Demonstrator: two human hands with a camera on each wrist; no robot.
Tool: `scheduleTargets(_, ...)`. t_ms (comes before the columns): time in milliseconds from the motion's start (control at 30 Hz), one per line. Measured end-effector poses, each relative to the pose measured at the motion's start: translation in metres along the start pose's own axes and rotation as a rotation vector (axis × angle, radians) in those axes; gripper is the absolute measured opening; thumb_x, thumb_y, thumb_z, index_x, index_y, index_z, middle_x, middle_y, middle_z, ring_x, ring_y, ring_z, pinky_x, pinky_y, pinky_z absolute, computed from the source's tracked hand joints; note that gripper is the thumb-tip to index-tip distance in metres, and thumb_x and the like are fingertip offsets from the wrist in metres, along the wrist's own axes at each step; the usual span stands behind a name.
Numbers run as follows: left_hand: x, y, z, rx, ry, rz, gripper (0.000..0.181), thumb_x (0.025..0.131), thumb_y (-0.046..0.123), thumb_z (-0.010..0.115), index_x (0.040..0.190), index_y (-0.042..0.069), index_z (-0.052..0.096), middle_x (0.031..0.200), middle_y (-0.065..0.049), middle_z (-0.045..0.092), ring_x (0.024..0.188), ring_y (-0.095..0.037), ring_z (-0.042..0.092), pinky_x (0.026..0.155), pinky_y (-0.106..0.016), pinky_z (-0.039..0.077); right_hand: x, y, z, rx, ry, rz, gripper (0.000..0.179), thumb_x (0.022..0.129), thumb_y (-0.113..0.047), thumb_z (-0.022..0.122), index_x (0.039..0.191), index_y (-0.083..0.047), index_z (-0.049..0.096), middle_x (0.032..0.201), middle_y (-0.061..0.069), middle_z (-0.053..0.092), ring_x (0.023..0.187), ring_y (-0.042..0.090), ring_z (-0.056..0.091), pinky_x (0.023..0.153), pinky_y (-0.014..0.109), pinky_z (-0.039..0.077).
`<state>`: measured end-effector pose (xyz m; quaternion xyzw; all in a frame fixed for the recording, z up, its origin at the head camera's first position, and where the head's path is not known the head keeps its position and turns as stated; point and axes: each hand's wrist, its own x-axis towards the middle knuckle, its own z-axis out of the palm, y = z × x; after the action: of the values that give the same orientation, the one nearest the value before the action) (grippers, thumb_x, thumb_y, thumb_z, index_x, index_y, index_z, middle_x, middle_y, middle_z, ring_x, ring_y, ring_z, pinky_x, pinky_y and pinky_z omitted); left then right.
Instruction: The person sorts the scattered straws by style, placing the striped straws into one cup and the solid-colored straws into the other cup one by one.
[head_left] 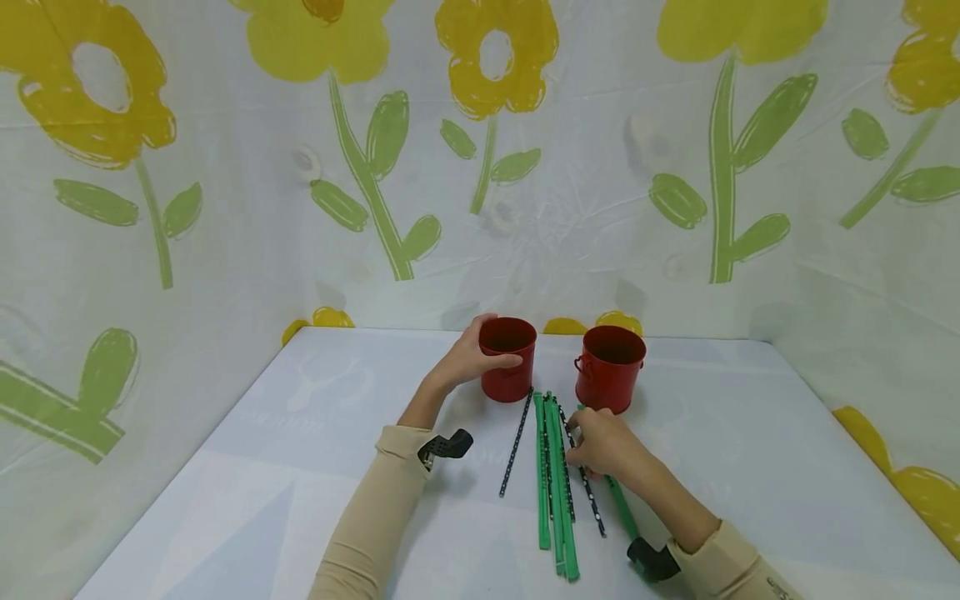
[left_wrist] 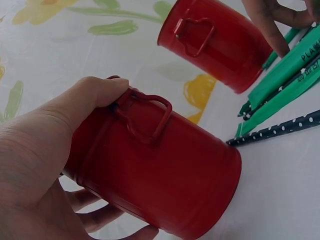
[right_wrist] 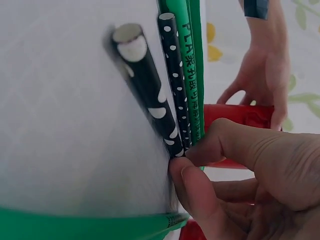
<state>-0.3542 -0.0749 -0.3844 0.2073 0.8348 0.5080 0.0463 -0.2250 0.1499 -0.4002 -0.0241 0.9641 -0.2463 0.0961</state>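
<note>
Right hand [head_left: 609, 443] pinching dotted straw [right_wrist: 155, 102] | left hand [head_left: 471, 360] gripping red pail [left_wrist: 160, 172] | green wrapper [right_wrist: 192, 65]: "PLA"

**Tan cloth and black fittings at both wrists**

The right cuff [head_left: 708, 542] is a broad, turned-back band of plain tan cloth, looser than the wrist inside it. Beyond the cuff's front edge, the right hand [head_left: 611, 443] is bare. Just beside the cuff, toward its left, sits a black wrist device [head_left: 652, 560], blocky with rounded corners. Behind the cuff, the right sleeve [head_left: 750, 575] carries dark lettering, too small to read. Well to the left of the right cuff is the left sleeve [head_left: 363, 533], matching tan and lightly creased; there, another black device [head_left: 450, 446] has a bent outline. The left hand [head_left: 467, 358] is bare too.
</note>
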Motion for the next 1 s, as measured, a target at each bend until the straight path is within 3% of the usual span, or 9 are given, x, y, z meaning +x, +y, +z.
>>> scheduleTargets(400,0.001,-0.002,-0.001,0.005,-0.003,-0.009,0.091,0.082,0.036,0.078,0.152,0.015,0.023,0.146,-0.003,0.044,0.131,-0.022,0.045,0.102,-0.044,0.051,0.001,0.0,-0.001,-0.004,0.005,0.019,0.056,0.078,-0.016,0.081,0.126,0.0,0.06,0.068,0.005,0.064,0.047,0.015,0.06,0.05,0.02,0.051)
scheduleTargets(667,0.0,-0.001,0.0,-0.008,-0.003,0.002,0.093,0.082,0.034,0.078,0.153,0.012,0.021,0.146,-0.004,0.044,0.131,-0.023,0.045,0.102,-0.045,0.051,0.002,0.002,-0.003,0.003,0.061,-0.028,0.056,0.077,-0.017,0.082,0.126,-0.001,0.061,0.078,0.007,0.069,0.047,0.013,0.059,0.051,0.021,0.053)
scheduleTargets(1000,0.001,-0.004,0.001,-0.013,-0.001,0.008,0.091,0.081,0.035,0.078,0.151,0.016,0.022,0.145,-0.003,0.045,0.131,-0.023,0.045,0.1,-0.044,0.052,0.002,0.005,-0.009,0.001,0.168,-0.104,0.058,0.076,-0.019,0.081,0.127,-0.004,0.061,0.066,-0.001,0.063,0.048,0.011,0.056,0.054,0.021,0.053)
